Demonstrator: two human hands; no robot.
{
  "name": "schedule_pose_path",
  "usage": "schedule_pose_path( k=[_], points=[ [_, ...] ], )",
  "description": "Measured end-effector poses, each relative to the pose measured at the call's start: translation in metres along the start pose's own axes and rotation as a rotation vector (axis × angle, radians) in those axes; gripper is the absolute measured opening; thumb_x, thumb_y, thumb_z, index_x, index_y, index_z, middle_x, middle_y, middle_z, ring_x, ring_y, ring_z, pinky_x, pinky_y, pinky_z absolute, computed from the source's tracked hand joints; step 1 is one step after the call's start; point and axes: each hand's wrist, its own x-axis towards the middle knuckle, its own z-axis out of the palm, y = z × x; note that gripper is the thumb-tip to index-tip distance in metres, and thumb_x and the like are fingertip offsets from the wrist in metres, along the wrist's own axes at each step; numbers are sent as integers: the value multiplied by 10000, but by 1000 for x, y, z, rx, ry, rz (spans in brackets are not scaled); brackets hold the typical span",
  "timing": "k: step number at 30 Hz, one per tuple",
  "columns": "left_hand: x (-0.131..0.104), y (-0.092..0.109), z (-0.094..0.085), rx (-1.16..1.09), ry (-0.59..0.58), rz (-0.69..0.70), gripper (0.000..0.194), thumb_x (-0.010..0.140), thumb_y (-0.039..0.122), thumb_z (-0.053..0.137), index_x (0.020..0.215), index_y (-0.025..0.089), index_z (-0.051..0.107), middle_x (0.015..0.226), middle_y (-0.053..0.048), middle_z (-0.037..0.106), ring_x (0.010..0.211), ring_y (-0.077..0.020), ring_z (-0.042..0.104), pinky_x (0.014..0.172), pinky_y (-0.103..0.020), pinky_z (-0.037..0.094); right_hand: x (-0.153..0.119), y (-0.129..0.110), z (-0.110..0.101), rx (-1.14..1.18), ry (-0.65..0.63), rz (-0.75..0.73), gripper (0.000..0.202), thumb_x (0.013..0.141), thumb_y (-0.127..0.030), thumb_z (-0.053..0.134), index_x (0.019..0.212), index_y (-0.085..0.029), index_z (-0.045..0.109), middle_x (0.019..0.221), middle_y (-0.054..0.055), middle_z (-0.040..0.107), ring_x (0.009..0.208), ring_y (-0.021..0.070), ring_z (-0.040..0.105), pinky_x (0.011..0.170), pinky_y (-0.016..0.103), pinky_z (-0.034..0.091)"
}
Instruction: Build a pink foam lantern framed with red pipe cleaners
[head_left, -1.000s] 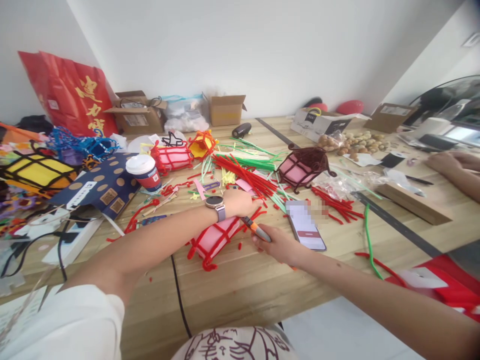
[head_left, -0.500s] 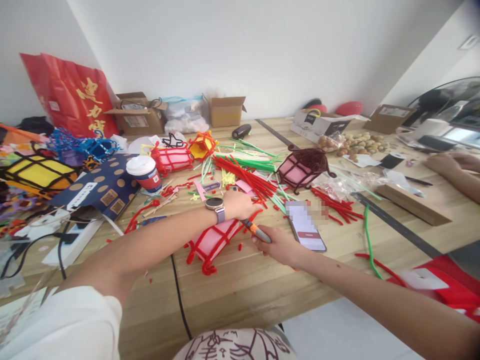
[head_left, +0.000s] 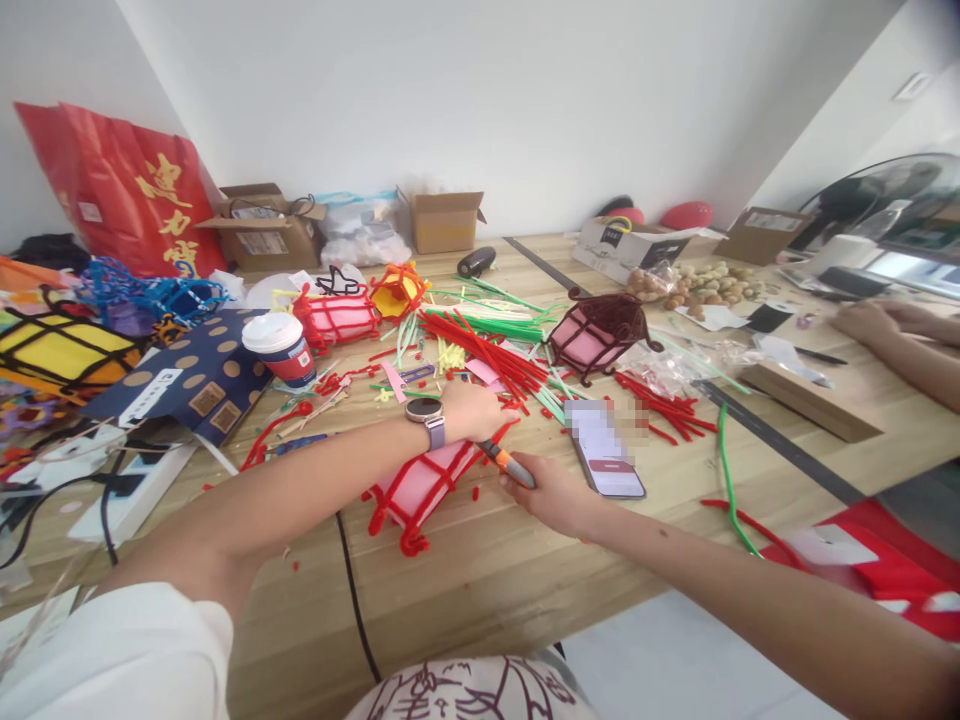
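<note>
A lantern of red pipe cleaners with pink panels (head_left: pixel 424 485) lies on its side on the table in front of me. My left hand (head_left: pixel 480 410), with a watch (head_left: pixel 424 409) on its wrist, is closed on the far end of it; the fingertips are mostly hidden. In my right hand (head_left: pixel 551 490) are pliers with orange-and-grey handles (head_left: pixel 508 463). Their dark jaws point left and rest at the lantern's red edge, just below my left hand. What lies between the jaws is too small to make out. A phone (head_left: pixel 604 450) lies right of my right hand.
Bundles of red pipe cleaners (head_left: pixel 491 355) lie beyond my hands, and a dark brown lantern (head_left: pixel 598 335) stands behind the phone. A paper cup (head_left: pixel 281 350) is at left. At right rest another person's hands (head_left: pixel 870 318). A black cable (head_left: pixel 349 580) crosses the front.
The whole view has shifted slightly, so things sit a little further left. My hands, the pliers and the red lantern keep nearly the same positions relative to each other.
</note>
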Motion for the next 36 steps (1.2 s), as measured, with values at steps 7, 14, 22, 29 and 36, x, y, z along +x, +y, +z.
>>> schedule_pose_path(
  k=[7, 14, 22, 29, 36],
  points=[
    [1, -2, 5, 14, 18, 19, 506, 962, 511, 364, 992, 190, 754, 941, -179, 747, 924, -311, 695, 732, -362, 497, -1, 2, 1, -41, 11, 17, 165, 895, -255, 526, 746, -206, 476, 647, -26, 501, 602, 133, 438, 570, 258, 275],
    [-5, 6, 1, -43, 0, -15, 620, 954, 587, 301, 935, 168, 758, 913, -173, 750, 912, -313, 702, 680, -338, 491, -3, 4, 3, -32, -12, 42, 151, 878, -240, 551, 744, -202, 494, 637, -34, 503, 587, 124, 442, 563, 249, 281],
    [-25, -5, -20, -98, 90, -111, 702, 978, 574, 188, 899, 141, 735, 889, -150, 745, 869, -266, 706, 679, -310, 470, -6, 4, 2, 24, -23, 85, 206, 883, -236, 554, 705, -205, 455, 624, -43, 473, 589, 114, 428, 560, 239, 296],
    [-88, 10, -28, 119, 158, -51, 254, 921, 277, 513, 916, 112, 707, 923, -163, 729, 915, -321, 663, 755, -397, 458, -3, 0, 2, 105, -40, 144, 225, 899, -229, 535, 700, -206, 432, 552, -66, 435, 507, 89, 394, 507, 219, 284],
    [-92, 28, -5, 111, 195, -236, 286, 847, 14, 454, 879, 98, 725, 916, -179, 723, 921, -310, 632, 735, -392, 412, -8, -18, 4, 139, -31, 177, 239, 915, -249, 522, 704, -214, 413, 512, -67, 441, 456, 80, 391, 465, 211, 266]
  ],
)
